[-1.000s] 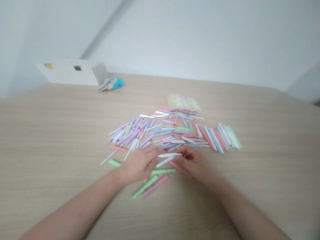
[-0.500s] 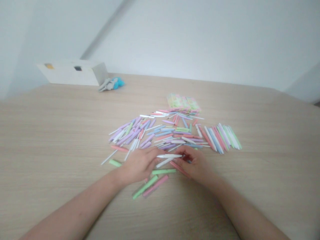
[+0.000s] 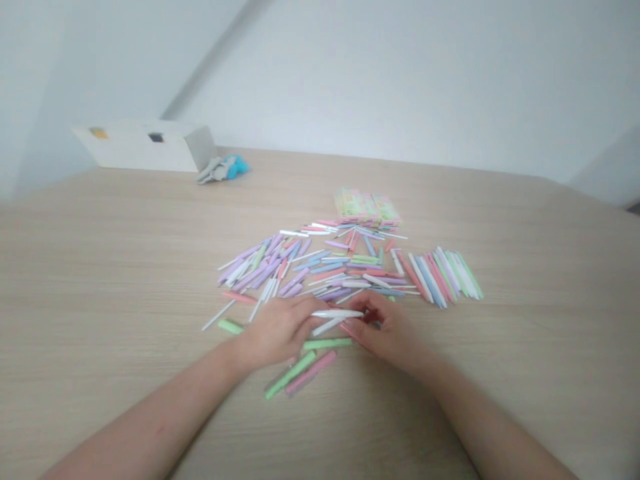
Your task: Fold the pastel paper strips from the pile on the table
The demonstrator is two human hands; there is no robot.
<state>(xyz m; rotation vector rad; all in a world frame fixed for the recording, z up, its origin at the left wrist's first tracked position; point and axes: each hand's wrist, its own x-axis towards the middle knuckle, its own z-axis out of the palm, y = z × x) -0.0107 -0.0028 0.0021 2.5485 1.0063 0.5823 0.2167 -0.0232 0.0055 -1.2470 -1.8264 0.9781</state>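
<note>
A white pen (image 3: 338,313) lies level between my two hands, just above the wooden table (image 3: 100,267). My left hand (image 3: 280,330) pinches its left end with closed fingers. My right hand (image 3: 387,330) has its fingers curled round the pen's right end, with a pink pen part (image 3: 353,329) under them. Beneath my hands lie a green pen (image 3: 327,344), another green one (image 3: 290,375) and a pink one (image 3: 311,372). Beyond them spreads a heap of pastel pens and thin white refills (image 3: 320,267).
A neat row of pastel pens (image 3: 440,273) lies to the right of the heap. A stack of green and pink packets (image 3: 367,205) sits behind it. At the far left stand a white box (image 3: 145,143) and a grey and blue bundle (image 3: 223,168).
My right hand has drawn in slightly towards the white pen, and the pink part under it is more covered. My left hand has barely moved.
</note>
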